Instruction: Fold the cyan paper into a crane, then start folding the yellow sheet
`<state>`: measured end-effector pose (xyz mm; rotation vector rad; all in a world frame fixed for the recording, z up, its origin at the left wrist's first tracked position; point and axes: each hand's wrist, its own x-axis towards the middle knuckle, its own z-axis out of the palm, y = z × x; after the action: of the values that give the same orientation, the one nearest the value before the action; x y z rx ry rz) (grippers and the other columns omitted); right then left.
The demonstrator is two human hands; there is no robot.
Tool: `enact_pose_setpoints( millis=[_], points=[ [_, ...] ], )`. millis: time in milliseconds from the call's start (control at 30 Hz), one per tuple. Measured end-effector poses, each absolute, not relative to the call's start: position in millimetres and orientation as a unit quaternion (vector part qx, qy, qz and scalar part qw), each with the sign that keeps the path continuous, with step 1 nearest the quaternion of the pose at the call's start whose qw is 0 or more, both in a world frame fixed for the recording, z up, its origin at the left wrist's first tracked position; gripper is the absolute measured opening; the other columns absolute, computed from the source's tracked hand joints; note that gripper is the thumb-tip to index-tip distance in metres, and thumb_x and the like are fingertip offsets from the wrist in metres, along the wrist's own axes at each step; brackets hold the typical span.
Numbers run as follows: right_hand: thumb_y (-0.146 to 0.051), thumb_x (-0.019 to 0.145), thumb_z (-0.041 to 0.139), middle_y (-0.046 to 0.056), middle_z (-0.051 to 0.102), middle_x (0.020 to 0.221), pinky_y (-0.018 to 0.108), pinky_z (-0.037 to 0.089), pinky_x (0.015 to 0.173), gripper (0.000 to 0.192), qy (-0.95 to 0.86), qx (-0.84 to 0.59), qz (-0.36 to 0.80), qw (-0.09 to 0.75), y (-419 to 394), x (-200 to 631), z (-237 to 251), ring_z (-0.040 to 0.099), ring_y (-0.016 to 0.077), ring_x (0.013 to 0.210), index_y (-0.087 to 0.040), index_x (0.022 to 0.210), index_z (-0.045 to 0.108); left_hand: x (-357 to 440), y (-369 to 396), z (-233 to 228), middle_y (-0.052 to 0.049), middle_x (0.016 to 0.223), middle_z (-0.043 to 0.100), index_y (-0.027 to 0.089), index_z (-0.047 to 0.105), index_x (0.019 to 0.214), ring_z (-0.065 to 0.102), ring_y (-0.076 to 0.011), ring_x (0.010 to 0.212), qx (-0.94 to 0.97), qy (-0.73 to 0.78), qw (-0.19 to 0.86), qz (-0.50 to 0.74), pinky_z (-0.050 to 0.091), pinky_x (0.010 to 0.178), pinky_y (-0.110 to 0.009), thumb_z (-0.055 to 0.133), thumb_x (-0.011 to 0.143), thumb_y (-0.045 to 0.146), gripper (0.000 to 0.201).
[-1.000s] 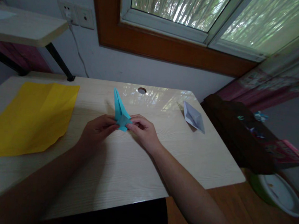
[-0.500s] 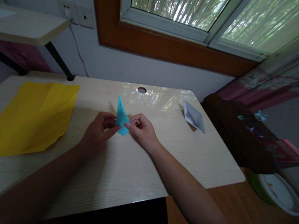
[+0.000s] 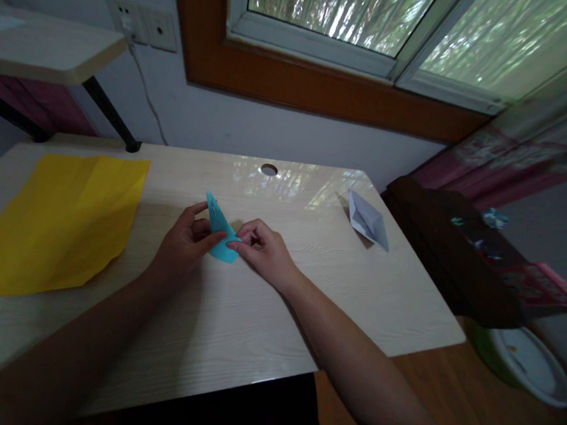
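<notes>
A folded piece of blue paper (image 3: 222, 228) is held between both hands above the middle of the table, its pointed end tilted up and to the left. My left hand (image 3: 186, 240) grips its left side, thumb on the near face and a finger up behind the point. At the lower right edge, my right hand (image 3: 264, 249) pinches the paper between thumb and fingers. The fingers behind the paper are partly hidden.
A large yellow sheet (image 3: 62, 218) lies on the table (image 3: 262, 331) at left. Near the right edge sits a folded white paper boat (image 3: 368, 219). A round hole (image 3: 269, 170) is at the back, and a raised shelf (image 3: 53, 50) stands at back left.
The blue paper has shifted slightly left and toward me, its point leaning further left. My left hand has slid up along it, and the right hand has moved a little left.
</notes>
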<state>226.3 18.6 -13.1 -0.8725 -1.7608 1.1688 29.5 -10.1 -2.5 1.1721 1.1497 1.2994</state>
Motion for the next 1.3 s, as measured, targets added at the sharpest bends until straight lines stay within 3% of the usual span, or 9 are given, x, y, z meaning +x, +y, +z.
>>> enact_pose_setpoints(
  millis=[200, 433, 767, 967, 1300],
  points=[
    [-0.040, 0.082, 0.080, -0.003, 0.062, 0.078, 0.025, 0.045, 0.062, 0.031, -0.693, -0.346, 0.475, 0.418, 20, 225, -15, 0.056, 0.0112, 0.068, -0.021, 0.097, 0.060, 29, -11, 2, -0.002, 0.085, 0.077, 0.020, 0.060, 0.126, 0.072, -0.0186, 0.075, 0.473, 0.481, 0.513, 0.531, 0.054, 0.068, -0.028, 0.085, 0.074, 0.036, 0.060],
    [-0.044, 0.083, 0.079, -0.002, 0.062, 0.076, 0.024, 0.043, 0.062, 0.030, -0.696, -0.355, 0.477, 0.402, 20, 225, -13, 0.054, 0.0101, 0.066, -0.019, 0.090, 0.065, 29, -11, 3, -0.005, 0.090, 0.078, 0.019, 0.073, 0.091, 0.072, -0.0216, 0.083, 0.496, 0.485, 0.484, 0.534, 0.057, 0.075, -0.032, 0.086, 0.072, 0.040, 0.032],
    [-0.045, 0.084, 0.077, -0.001, 0.065, 0.076, 0.025, 0.043, 0.062, 0.029, -0.715, -0.326, 0.486, 0.382, 18, 225, -13, 0.053, 0.0103, 0.066, -0.018, 0.083, 0.066, 26, -14, 10, -0.005, 0.094, 0.080, 0.022, 0.081, 0.093, 0.071, -0.0222, 0.087, 0.552, 0.480, 0.475, 0.489, 0.055, 0.078, -0.032, 0.082, 0.077, 0.044, 0.028],
    [-0.042, 0.084, 0.078, -0.001, 0.064, 0.075, 0.024, 0.044, 0.062, 0.026, -0.713, -0.324, 0.498, 0.373, 18, 226, -13, 0.054, 0.0105, 0.067, -0.018, 0.086, 0.069, 25, -14, 6, -0.004, 0.082, 0.076, 0.020, 0.080, 0.084, 0.065, -0.0184, 0.075, 0.541, 0.507, 0.439, 0.509, 0.050, 0.067, -0.028, 0.080, 0.079, 0.046, 0.026],
    [-0.042, 0.086, 0.077, 0.000, 0.066, 0.077, 0.024, 0.045, 0.062, 0.026, -0.720, -0.324, 0.495, 0.363, 18, 226, -12, 0.056, 0.0107, 0.068, -0.018, 0.090, 0.069, 25, -14, 8, -0.002, 0.080, 0.073, 0.020, 0.077, 0.081, 0.063, -0.0163, 0.076, 0.520, 0.514, 0.400, 0.554, 0.049, 0.069, -0.027, 0.081, 0.078, 0.041, 0.021]
  ],
)
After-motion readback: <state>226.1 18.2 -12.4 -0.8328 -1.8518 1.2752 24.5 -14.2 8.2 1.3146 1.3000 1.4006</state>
